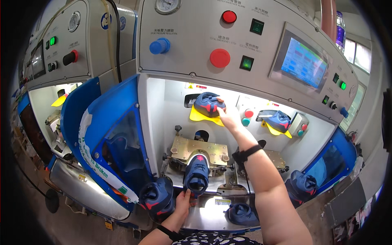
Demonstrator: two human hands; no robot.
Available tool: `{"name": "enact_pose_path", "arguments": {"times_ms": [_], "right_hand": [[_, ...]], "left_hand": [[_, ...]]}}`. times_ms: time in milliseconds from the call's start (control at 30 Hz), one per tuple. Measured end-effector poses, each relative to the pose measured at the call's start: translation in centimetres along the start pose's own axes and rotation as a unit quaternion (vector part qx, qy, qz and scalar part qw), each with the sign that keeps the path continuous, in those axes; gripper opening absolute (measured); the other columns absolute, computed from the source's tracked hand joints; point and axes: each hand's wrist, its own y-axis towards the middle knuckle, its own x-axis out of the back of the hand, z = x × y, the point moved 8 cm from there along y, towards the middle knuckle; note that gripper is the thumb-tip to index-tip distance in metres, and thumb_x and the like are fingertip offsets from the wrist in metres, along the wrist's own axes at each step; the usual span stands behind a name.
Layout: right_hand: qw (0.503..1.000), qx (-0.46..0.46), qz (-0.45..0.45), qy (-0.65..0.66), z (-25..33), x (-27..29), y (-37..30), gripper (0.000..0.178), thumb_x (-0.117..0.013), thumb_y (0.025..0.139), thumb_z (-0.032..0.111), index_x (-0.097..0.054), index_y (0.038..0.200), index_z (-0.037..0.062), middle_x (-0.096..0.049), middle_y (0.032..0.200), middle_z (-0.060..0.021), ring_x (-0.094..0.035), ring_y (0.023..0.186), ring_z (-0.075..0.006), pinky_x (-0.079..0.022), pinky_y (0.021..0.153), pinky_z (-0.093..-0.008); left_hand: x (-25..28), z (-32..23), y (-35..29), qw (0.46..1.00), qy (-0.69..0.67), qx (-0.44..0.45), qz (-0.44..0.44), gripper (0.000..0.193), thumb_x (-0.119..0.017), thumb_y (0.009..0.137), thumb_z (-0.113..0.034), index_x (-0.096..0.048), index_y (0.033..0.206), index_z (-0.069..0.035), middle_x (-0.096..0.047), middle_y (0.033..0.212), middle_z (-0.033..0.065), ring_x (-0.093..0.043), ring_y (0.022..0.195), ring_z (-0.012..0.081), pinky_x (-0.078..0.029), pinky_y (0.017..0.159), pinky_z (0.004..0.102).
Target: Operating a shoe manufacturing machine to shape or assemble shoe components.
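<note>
At the heel of a navy shoe upper (196, 168), my left hand (182, 203) is closed, its thumb on the rim. That upper's toe, with a red mark, points into the machine's metal toe clamp (200, 150). Higher up, my right hand (225, 111) grips the side of another navy and red shoe upper (207, 101). This one sits on a yellow support plate (204, 116) at the machine's back wall. Some fingers of both hands are hidden by the uppers.
A similar upper (278, 119) rests on the right yellow plate (277, 130). More uppers lie at the front left (156, 195), front middle (241, 213) and front right (302, 184). Blue side guards (118, 139) flank the bay. Above is a control panel with a screen (304, 61).
</note>
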Motion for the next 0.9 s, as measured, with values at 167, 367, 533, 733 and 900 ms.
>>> {"name": "enact_pose_path", "arguments": {"times_ms": [167, 367, 533, 733, 900], "right_hand": [[0.964, 0.064, -0.202, -0.159, 0.8, 4.0, -8.5, 0.031, -0.054, 0.079, -0.003, -0.056, 0.11, 0.0041, -0.051, 0.128, -0.0263, -0.059, 0.109, -0.0424, -0.05, 0.089, -0.0462], [0.929, -0.05, 0.003, -0.365, -4.5, 2.2, -11.0, 0.018, -0.055, 0.081, 0.006, -0.059, 0.098, 0.0013, -0.012, 0.151, -0.0421, -0.067, 0.083, -0.0426, -0.048, 0.087, -0.0528], [0.942, -0.039, 0.096, -0.319, -4.3, 3.2, -12.1, 0.021, -0.061, 0.083, 0.013, -0.058, 0.101, 0.0028, -0.015, 0.151, -0.0392, -0.065, 0.09, -0.0423, -0.046, 0.088, -0.0548], [0.98, 0.024, 0.117, -0.156, -0.2, 3.8, -24.7, 0.01, -0.065, 0.085, 0.017, -0.065, 0.09, 0.0082, -0.067, 0.092, -0.0114, -0.066, 0.078, -0.0318, -0.053, 0.062, -0.0393], [0.942, -0.151, 0.272, -0.13, -1.6, 1.3, -40.8, 0.014, -0.063, 0.087, 0.023, -0.066, 0.082, 0.0098, -0.066, 0.077, -0.0086, -0.065, 0.07, -0.0317, -0.052, 0.061, -0.0412]], "left_hand": [[0.4, 0.9, 0.8, 1.0, -0.003, -0.004, 0.01, 0.043, -0.056, 0.097, -0.046, -0.056, 0.116, -0.008, -0.066, 0.099, 0.0059, -0.064, 0.081, 0.0162, -0.06, 0.061, 0.0328], [0.3, 0.9, 1.2, 1.0, 0.001, -0.015, 0.02, 0.047, -0.058, 0.094, -0.05, -0.056, 0.113, -0.007, -0.066, 0.094, 0.0049, -0.064, 0.08, 0.0163, -0.06, 0.06, 0.0329], [-0.4, 0.0, 0.2, 0.999, -0.021, -0.023, 0.017, 0.046, -0.056, 0.095, -0.051, -0.057, 0.11, -0.008, -0.065, 0.091, 0.005, -0.064, 0.079, 0.0166, -0.059, 0.06, 0.033], [-1.3, -1.1, -0.7, 0.999, -0.034, -0.016, 0.004, 0.042, -0.051, 0.1, -0.047, -0.057, 0.114, -0.009, -0.066, 0.096, 0.0055, -0.066, 0.084, 0.0167, -0.057, 0.059, 0.0302], [-1.4, -1.4, -1.0, 0.999, -0.044, -0.006, -0.007, 0.037, -0.049, 0.102, -0.044, -0.057, 0.114, -0.01, -0.065, 0.093, 0.0036, -0.063, 0.079, 0.0149, -0.055, 0.059, 0.0295]]}}
